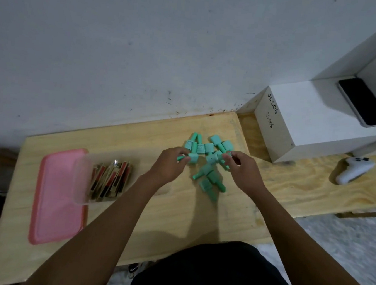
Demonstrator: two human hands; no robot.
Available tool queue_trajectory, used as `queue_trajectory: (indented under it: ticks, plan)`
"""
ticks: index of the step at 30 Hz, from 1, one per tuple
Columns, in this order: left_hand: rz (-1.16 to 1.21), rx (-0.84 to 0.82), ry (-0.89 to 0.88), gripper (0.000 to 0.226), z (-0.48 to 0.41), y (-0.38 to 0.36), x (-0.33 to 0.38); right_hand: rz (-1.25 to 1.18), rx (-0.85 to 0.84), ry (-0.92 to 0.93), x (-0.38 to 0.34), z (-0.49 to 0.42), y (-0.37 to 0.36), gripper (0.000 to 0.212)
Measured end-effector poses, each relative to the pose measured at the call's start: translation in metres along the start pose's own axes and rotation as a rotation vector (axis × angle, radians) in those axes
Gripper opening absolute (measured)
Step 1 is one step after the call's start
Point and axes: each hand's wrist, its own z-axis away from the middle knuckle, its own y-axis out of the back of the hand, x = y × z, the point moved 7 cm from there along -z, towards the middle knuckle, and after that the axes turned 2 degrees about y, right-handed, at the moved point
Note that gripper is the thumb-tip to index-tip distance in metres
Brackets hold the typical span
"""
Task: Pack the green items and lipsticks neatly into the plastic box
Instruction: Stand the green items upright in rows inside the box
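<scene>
- Green items lie in a loose heap on the wooden table, toward the wall side and well apart from the plastic box. None of them looks to be inside it yet.
- The lipsticks already stand in the clear box, leaning together in a bunch, and I see none outside it, so that half of the job seems done.
- The left hand pinches a green piece at the heap's left edge, its fingers curled round it.
- The right hand curls over a second green piece on the heap's right side and appears to grip it, though the fingers hide much of the contact.
- What is left, I'd judge, is to carry the whole green heap across and lay it tidily beside the lipsticks.
- The pink lid lies flat on the table at the box's left, seemingly partly under it.
- To the right stand a white carton marked JS 006 with a dark phone on top, and a white game controller. None of them blocks the way between heap and box.
</scene>
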Motion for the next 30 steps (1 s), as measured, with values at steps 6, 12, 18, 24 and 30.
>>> queue_trajectory:
  ticks: [6, 12, 18, 24, 30]
  plan:
    - [0.27, 0.112, 0.1, 0.026, 0.027, 0.055, -0.034, -0.024, -0.007, 0.09, -0.051, -0.002, -0.024, 0.029]
    - [0.355, 0.206, 0.152, 0.017, 0.054, 0.094, -0.077, -0.011, -0.068, 0.133, -0.093, 0.007, -0.062, 0.021]
    - [0.168, 0.269, 0.134, 0.015, 0.064, 0.112, -0.108, 0.272, -0.048, 0.228, -0.12, 0.0, -0.108, 0.026]
    - [0.077, 0.186, 0.1, 0.013, 0.053, 0.094, -0.117, 0.598, -0.074, 0.306, -0.118, -0.011, -0.142, 0.028]
    - [0.051, 0.168, 0.074, 0.015, 0.041, 0.078, -0.114, 0.847, 0.002, 0.426, -0.123, -0.012, -0.157, 0.028]
